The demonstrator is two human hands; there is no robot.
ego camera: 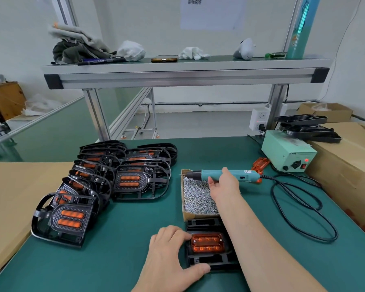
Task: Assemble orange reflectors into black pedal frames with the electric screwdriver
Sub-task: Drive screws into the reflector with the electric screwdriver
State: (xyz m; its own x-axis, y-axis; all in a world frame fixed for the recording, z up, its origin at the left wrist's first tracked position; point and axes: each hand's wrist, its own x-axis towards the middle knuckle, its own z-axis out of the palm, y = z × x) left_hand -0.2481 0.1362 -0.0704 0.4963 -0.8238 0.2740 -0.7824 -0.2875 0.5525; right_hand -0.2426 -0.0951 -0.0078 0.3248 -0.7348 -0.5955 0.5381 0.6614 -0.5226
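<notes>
Head cam: the frame sits flat on the green table, right in front of the screw box, with the reflector seated in its middle. The left hand holds the frame, thumb on the near edge and fingertips at the reflector's left end. The right hand is wrapped round the screwdriver over the box's far edge. Finished pedals are stacked on the left.
</notes>
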